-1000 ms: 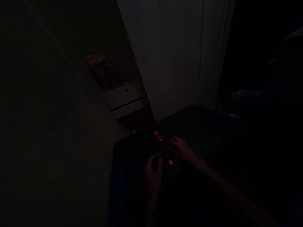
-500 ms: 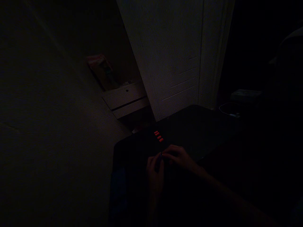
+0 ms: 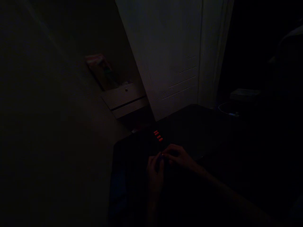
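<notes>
The scene is very dark. My left hand (image 3: 155, 167) is closed around a small dark object (image 3: 160, 158) whose kind I cannot make out. From the right, my right hand (image 3: 177, 155) meets it, thumb and fingers pinched at a tiny red-orange spot (image 3: 163, 154) at the top of that object. Just beyond the hands, several short red-orange cylinders (image 3: 158, 137) lie in a slanting row on the dark table (image 3: 189, 126).
A blue cloth-like item (image 3: 118, 189) lies at the table's left edge. Behind stand a pale panel door (image 3: 170, 56) and a white drawer unit (image 3: 125, 97) with a colourful packet (image 3: 100, 71) on top. A white cable (image 3: 233, 114) is at the right.
Both hands stay almost in place, still together at the small dark object. The row of red-orange cylinders is unchanged, and the picture is slightly darker.
</notes>
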Demonstrator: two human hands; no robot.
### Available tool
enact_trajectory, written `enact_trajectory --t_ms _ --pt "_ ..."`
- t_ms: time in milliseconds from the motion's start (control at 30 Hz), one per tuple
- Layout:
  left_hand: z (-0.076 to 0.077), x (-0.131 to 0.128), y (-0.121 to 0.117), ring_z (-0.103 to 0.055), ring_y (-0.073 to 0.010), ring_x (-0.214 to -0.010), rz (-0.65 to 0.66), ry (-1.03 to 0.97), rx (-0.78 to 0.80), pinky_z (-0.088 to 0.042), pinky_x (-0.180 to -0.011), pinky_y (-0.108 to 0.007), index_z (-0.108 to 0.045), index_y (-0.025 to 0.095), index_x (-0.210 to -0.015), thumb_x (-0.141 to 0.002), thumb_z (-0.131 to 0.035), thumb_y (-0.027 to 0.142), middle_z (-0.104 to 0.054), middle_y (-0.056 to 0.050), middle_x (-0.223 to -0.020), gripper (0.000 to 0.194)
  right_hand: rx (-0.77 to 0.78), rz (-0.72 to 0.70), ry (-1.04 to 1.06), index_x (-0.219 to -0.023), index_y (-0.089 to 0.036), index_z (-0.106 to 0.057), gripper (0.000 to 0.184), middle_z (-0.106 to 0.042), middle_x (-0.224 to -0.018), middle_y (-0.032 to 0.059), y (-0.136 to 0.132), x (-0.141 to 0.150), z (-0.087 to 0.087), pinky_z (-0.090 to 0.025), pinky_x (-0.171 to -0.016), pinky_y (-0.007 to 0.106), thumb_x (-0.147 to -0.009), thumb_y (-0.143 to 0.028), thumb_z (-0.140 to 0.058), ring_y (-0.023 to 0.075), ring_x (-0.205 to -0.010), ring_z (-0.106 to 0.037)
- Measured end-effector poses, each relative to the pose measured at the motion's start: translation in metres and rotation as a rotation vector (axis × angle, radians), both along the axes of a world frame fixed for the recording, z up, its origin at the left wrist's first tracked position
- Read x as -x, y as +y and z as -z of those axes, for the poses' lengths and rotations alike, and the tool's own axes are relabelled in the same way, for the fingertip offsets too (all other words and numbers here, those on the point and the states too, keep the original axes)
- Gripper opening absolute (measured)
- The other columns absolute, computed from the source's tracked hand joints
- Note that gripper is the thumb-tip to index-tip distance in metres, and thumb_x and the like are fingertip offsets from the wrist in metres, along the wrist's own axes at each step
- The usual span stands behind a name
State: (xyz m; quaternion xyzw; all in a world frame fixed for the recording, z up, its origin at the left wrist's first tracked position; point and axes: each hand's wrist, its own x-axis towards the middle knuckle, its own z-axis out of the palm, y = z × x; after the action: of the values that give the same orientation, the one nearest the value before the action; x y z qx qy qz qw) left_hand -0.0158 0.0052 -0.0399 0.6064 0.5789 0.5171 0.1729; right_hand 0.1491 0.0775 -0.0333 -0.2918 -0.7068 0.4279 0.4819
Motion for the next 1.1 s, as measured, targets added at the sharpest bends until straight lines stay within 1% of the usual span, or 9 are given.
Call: enact_trajectory --t_ms 233,433,533,667,767,833,900,1000,1100 --pt "-0.0009 -0.0003 -0.0006 -0.069 -0.0236 -0.1 -0.02 -0.008 0.019 -0.055 -0.089 -0.036 -0.076 0.02 -0.116 -0.094 -0.063 0.028 -0.07 -0.009 -0.107 0.026 -0.017 0.01 -0.014 -0.092 -0.02 -0.078 0.028 -0.072 -0.092 0.0053 -0.0006 -0.0003 -0.0002 -0.054 -0.075 0.03 -0.092 -0.047 -0.071 0.0196 -0.085 -0.069" --pt "-0.0023 0.0002 -0.0004 -0.069 -0.024 -0.101 -0.02 -0.016 0.015 -0.055 -0.09 -0.036 -0.076 0.021 -0.114 -0.094 -0.062 0.029 -0.071 -0.01 -0.108 0.026 -0.024 -0.007 -0.028 -0.097 -0.02 -0.08 0.028 -0.073 -0.095 0.0066 -0.0014 -0.0006 -0.002 -0.054 -0.078 0.031 -0.093 -0.047 -0.071 0.0201 -0.088 -0.07" --pt "-0.0039 0.0002 -0.0011 -0.069 -0.0241 -0.1 -0.022 -0.011 0.025 -0.056 -0.089 -0.036 -0.076 0.021 -0.112 -0.094 -0.063 0.029 -0.071 -0.009 -0.106 0.024 0.013 0.005 -0.025 -0.096 -0.02 -0.079 0.027 -0.074 -0.095 0.0061 -0.0025 -0.0003 -0.0032 -0.054 -0.078 0.031 -0.092 -0.046 -0.072 0.0205 -0.088 -0.07" --pt "-0.0047 -0.0003 -0.0017 -0.07 -0.0242 -0.098 -0.013 -0.012 0.018 -0.056 -0.088 -0.036 -0.076 0.021 -0.111 -0.093 -0.064 0.029 -0.072 -0.009 -0.104 0.023 0.107 0.02 -0.017 -0.097 -0.02 -0.077 0.028 -0.074 -0.093 0.0049 -0.0028 0.0004 -0.0024 -0.056 -0.069 0.029 -0.091 -0.047 -0.071 0.0204 -0.084 -0.071" --pt "-0.0056 -0.0012 -0.0019 -0.07 -0.0241 -0.099 0.001 -0.016 0.028 -0.056 -0.086 -0.036 -0.076 0.021 -0.11 -0.094 -0.063 0.029 -0.072 -0.009 -0.105 0.023 0.044 0.01 -0.009 -0.105 -0.021 -0.078 0.028 -0.073 -0.099 0.0064 -0.0017 0.0005 -0.0013 -0.057 -0.075 0.03 -0.093 -0.045 -0.069 0.0207 -0.091 -0.071" --pt "-0.0066 -0.0018 -0.002 -0.07 -0.0236 -0.096 0.0 -0.018 0.046 -0.056 -0.083 -0.034 -0.076 0.02 -0.108 -0.094 -0.063 0.029 -0.072 -0.008 -0.103 0.021 0.002 -0.002 -0.004 -0.103 -0.021 -0.079 0.027 -0.073 -0.1 0.0073 -0.0005 0.0006 -0.0002 -0.057 -0.08 0.031 -0.095 -0.044 -0.067 0.0206 -0.093 -0.07" --pt "-0.0074 -0.0019 -0.0021 -0.07 -0.0231 -0.094 0.004 -0.016 0.061 -0.056 -0.082 -0.034 -0.076 0.021 -0.107 -0.094 -0.063 0.03 -0.073 -0.008 -0.101 0.02 0.032 -0.002 -0.001 -0.099 -0.021 -0.079 0.027 -0.073 -0.099 0.0072 0.0004 0.0009 0.001 -0.057 -0.078 0.031 -0.094 -0.045 -0.068 0.0206 -0.09 -0.071" --pt "-0.0075 -0.0014 -0.002 -0.07 -0.023 -0.095 0.005 -0.012 0.065 -0.055 -0.083 -0.034 -0.076 0.02 -0.109 -0.094 -0.063 0.03 -0.073 -0.008 -0.102 0.021 0.107 0.013 0.009 -0.101 -0.02 -0.078 0.027 -0.075 -0.098 0.0061 0.0008 0.0012 0.0023 -0.058 -0.075 0.031 -0.092 -0.045 -0.07 0.021 -0.09 -0.072" --pt "-0.0072 -0.0011 -0.0019 -0.07 -0.0233 -0.095 -0.004 -0.011 0.051 -0.055 -0.084 -0.035 -0.076 0.019 -0.108 -0.093 -0.064 0.028 -0.073 -0.009 -0.102 0.021 0.077 0.009 0.024 -0.099 -0.02 -0.078 0.027 -0.075 -0.098 0.0062 0.0005 0.001 0.0022 -0.057 -0.079 0.031 -0.092 -0.045 -0.071 0.0211 -0.093 -0.072"
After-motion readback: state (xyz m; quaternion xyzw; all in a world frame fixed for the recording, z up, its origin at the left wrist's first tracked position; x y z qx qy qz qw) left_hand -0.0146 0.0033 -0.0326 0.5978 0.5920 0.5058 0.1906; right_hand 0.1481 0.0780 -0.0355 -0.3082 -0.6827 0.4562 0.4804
